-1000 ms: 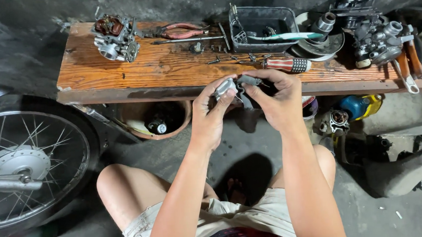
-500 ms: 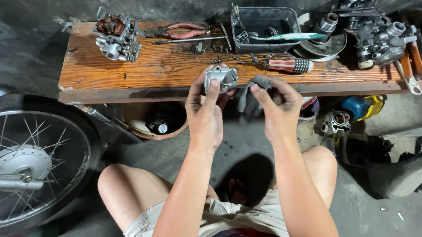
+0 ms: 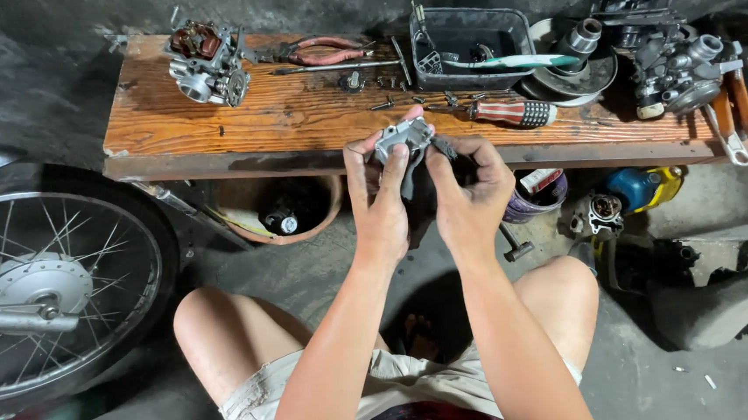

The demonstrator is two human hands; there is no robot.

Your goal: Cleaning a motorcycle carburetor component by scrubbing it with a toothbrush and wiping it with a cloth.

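I hold a small grey metal engine part (image 3: pixel 406 136) in front of the low wooden bench (image 3: pixel 297 119). My left hand (image 3: pixel 380 202) grips it from the left with thumb and fingers on its body. My right hand (image 3: pixel 468 196) closes on its right side, where a dark piece (image 3: pixel 444 148) sticks out. Both hands are grimy. My bare knees show below them.
On the bench lie a carburetor (image 3: pixel 204 62), red-handled pliers (image 3: pixel 315 50), loose screws, a striped-handle screwdriver (image 3: pixel 508 113), a dark tray (image 3: pixel 468 45) and more engine parts (image 3: pixel 675 66). A spoked wheel (image 3: pixel 41 277) stands at left. A clay pot (image 3: pixel 282 212) and containers sit under the bench.
My hands parted for a moment, the left one holding the metal part alone, then came together again on it, slightly higher and nearer the bench edge.
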